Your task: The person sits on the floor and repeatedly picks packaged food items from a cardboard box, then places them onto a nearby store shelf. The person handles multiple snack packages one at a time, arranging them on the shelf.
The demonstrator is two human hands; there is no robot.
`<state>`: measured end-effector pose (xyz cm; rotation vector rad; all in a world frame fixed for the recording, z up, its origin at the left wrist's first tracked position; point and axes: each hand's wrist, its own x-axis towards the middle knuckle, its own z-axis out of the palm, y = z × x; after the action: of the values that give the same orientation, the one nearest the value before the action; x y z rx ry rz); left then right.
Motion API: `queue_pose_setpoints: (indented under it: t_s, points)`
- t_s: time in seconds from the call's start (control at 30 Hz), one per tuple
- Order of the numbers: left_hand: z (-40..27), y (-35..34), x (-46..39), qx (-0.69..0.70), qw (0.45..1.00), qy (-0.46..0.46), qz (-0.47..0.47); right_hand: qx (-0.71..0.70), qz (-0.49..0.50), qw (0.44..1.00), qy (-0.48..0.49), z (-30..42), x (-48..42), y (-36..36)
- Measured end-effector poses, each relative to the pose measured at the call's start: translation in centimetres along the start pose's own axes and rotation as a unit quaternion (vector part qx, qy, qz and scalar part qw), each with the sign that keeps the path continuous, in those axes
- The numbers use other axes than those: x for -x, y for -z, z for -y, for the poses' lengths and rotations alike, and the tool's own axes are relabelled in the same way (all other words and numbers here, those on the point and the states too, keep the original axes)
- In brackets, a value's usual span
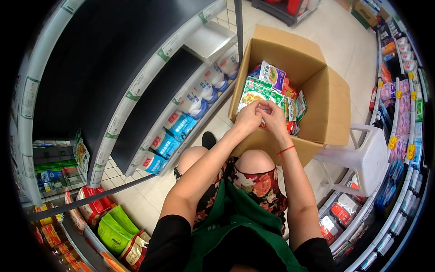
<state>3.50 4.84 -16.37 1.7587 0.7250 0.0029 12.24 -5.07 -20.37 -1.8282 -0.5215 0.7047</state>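
Observation:
An open cardboard box (334, 105) stands on the floor in front of my knees, holding several printed food pouches. My left hand (249, 117) and my right hand (273, 117) meet over the box's near side, fingertips together. Just beyond them lies a green-and-white food pouch (255, 93); whether my fingers grip its near edge is hidden. A purple-and-white pouch (273, 76) leans farther back in the box. Other pouches (292, 108) lie to the right of my hands, some with red parts showing.
At the left rise dark store shelves (156, 81) with price strips; blue-and-white bags (181, 125) line the lowest one. A white plastic stool (370, 159) is right of the box. Stocked shelves (396, 112) curve along the right. Green and red bags (115, 227) sit at lower left.

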Motion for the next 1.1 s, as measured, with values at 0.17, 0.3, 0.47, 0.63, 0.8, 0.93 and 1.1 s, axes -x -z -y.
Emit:
queue_pose_setpoints:
  t_s: [0.17,0.3,0.47,0.63,0.8,0.93,1.1]
  points:
    - [1.9,-0.3,-1.2,-0.022,0.999,0.012,-0.023,0.013,0.011,1.0,-0.017,-1.6,-1.0,-0.8]
    - [1.4,0.0,-1.8,-0.044,0.998,0.042,-0.016,0.015,0.002,0.999,-0.035,-3.1,-1.7,-1.0]
    - [1.8,-0.2,-2.4,-0.067,0.996,0.063,-0.018,0.04,-0.005,0.998,-0.049,-3.0,-1.8,-1.0]
    - [1.9,-0.5,-2.8,-0.104,0.992,0.073,-0.017,0.079,-0.019,0.994,-0.067,-2.5,-1.7,-1.3]
    - [2.7,-1.4,-3.7,-0.139,0.985,0.098,-0.028,0.059,-0.027,0.996,-0.067,-4.7,-2.4,-1.8]
    - [3.6,-1.9,-4.4,-0.161,0.98,0.109,-0.038,0.071,-0.032,0.992,-0.098,-4.5,-2.5,-1.6]
    - [3.6,-1.5,-5.2,-0.105,0.985,0.138,0.012,0.057,-0.044,0.989,-0.13,-3.7,-2.4,-1.4]
